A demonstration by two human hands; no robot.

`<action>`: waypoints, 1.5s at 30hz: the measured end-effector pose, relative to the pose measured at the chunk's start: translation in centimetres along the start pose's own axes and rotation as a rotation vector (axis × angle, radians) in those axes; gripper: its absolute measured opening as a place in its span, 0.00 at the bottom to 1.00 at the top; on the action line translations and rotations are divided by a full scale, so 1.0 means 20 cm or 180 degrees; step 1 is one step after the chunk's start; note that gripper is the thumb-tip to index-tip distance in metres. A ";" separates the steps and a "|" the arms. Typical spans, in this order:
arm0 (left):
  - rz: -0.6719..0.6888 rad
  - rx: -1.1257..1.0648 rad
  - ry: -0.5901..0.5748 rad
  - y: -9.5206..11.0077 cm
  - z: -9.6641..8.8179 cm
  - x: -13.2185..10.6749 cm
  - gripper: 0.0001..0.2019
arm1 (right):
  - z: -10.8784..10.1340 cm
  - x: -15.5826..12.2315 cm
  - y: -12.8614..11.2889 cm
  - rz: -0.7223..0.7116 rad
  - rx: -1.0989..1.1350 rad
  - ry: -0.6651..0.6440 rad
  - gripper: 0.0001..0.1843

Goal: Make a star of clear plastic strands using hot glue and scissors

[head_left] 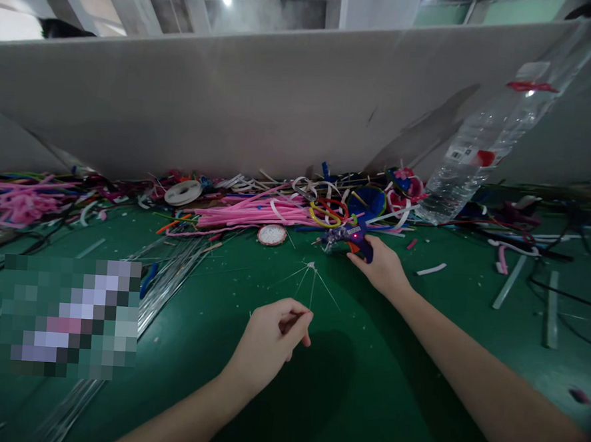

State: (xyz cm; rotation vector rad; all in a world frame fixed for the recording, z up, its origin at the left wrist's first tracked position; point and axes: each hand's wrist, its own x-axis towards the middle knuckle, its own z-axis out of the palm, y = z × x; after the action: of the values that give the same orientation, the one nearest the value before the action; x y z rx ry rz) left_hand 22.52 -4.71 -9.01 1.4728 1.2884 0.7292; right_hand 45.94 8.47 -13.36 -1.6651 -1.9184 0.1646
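Observation:
Between thumb and forefinger, my left hand [274, 334] pinches one leg of a small piece of thin wire-like strands [311, 267]. Its strands spread downward from a whitish joint at the top. My right hand [383, 265] is wrapped round the handle of a dark blue glue gun [355, 235] with a small red light. The gun's nozzle end points left, above and to the right of the whitish joint, apart from it. A round white disc [271, 235] with a reddish rim lies on the green table [315, 395] just beyond the strands.
Pink fuzzy stems [256, 212] and coloured scraps pile along the grey partition [222, 103]. A clear plastic bottle [472, 158] leans at right. Long clear strands [172, 280] lie at left, near a white spool [183, 192]. Clear sticks [552, 310] and black cables lie far right.

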 end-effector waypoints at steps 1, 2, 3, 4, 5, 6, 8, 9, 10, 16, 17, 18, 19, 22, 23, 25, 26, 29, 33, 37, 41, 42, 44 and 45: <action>0.0002 -0.0019 -0.0009 0.00 0.01 0.00 0.13 | 0.00 0.00 0.00 -0.0014 -0.0005 0.0009 0.35; 0.0004 -0.0029 -0.0004 -0.01 0.02 0.01 0.13 | 0.00 0.00 0.00 -0.0025 -0.0007 0.0019 0.35; 0.0003 -0.0035 0.0012 -0.01 0.02 0.01 0.13 | 0.00 0.00 0.00 -0.0032 -0.0006 0.0032 0.35; 0.0000 -0.0037 0.0035 -0.02 0.03 0.02 0.13 | 0.00 0.00 0.00 -0.0035 0.0003 0.0037 0.34; -0.0009 -0.0033 0.0060 -0.02 0.03 0.02 0.13 | 0.00 0.00 0.00 -0.0032 0.0015 0.0035 0.34; -0.0018 -0.0023 0.0081 -0.02 0.03 0.02 0.13 | 0.00 0.00 0.00 -0.0028 0.0026 0.0033 0.34; -0.0024 -0.0004 0.0105 -0.03 0.03 0.03 0.13 | 0.00 0.00 0.00 -0.0030 0.0041 0.0029 0.34; -0.0028 0.0003 0.0116 -0.03 0.03 0.03 0.13 | 0.00 0.00 0.00 -0.0032 0.0050 0.0027 0.34; -0.0032 0.0005 0.0128 -0.03 0.04 0.04 0.13 | 0.00 0.00 0.00 -0.0034 0.0059 0.0024 0.34; -0.0117 -0.0009 0.0211 -0.06 0.06 0.06 0.13 | 0.00 0.00 0.00 -0.0038 0.0076 0.0036 0.34; -0.0131 -0.0027 0.0209 -0.06 0.06 0.06 0.13 | 0.00 0.00 0.00 -0.0045 0.0072 0.0037 0.34; -0.0144 -0.0045 0.0204 -0.06 0.06 0.06 0.13 | 0.00 0.00 0.00 -0.0054 0.0065 0.0041 0.34; -0.0151 -0.0061 0.0199 -0.07 0.07 0.06 0.13 | 0.00 0.00 0.00 -0.0066 0.0054 0.0054 0.34; -0.0164 -0.0077 0.0214 -0.07 0.06 0.06 0.14 | 0.00 0.00 0.00 -0.0083 0.0018 0.0070 0.34; -0.0166 -0.0077 0.0231 -0.07 0.06 0.06 0.14 | 0.00 0.00 0.00 -0.0077 0.0008 0.0063 0.34; -0.0160 -0.0084 0.0276 -0.07 0.06 0.07 0.14 | 0.00 0.00 0.00 -0.0057 -0.0010 0.0033 0.34; -0.0156 -0.0088 0.0299 -0.07 0.06 0.07 0.13 | 0.00 0.00 0.00 -0.0048 -0.0017 0.0018 0.34; -0.0143 -0.0096 0.0302 -0.07 0.06 0.07 0.14 | 0.00 0.00 0.00 -0.0035 -0.0044 -0.0010 0.35; -0.0120 -0.0084 0.0326 -0.07 0.06 0.07 0.14 | 0.01 0.00 0.00 -0.0048 -0.0062 0.0017 0.35; -0.0113 -0.0075 0.0368 -0.07 0.06 0.07 0.14 | 0.01 0.00 0.01 -0.0083 -0.0032 0.0043 0.35; -0.0079 -0.0074 0.0328 -0.07 0.06 0.07 0.14 | 0.00 0.00 0.00 -0.0057 0.0019 0.0015 0.34; -0.0065 -0.0070 0.0321 -0.07 0.06 0.07 0.14 | 0.00 0.00 0.00 -0.0057 0.0017 0.0015 0.34; -0.0047 -0.0057 0.0326 -0.07 0.06 0.07 0.15 | 0.00 0.00 0.00 -0.0063 -0.0004 0.0023 0.34; -0.0044 -0.0047 0.0336 -0.07 0.07 0.07 0.15 | 0.00 0.00 0.00 -0.0062 -0.0015 0.0020 0.34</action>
State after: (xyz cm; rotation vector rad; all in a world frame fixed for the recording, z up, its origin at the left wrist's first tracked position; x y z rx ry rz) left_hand 23.61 -3.77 -10.94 1.4283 1.3687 0.8150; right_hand 45.95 8.53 -13.41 -1.6477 -1.9310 0.1471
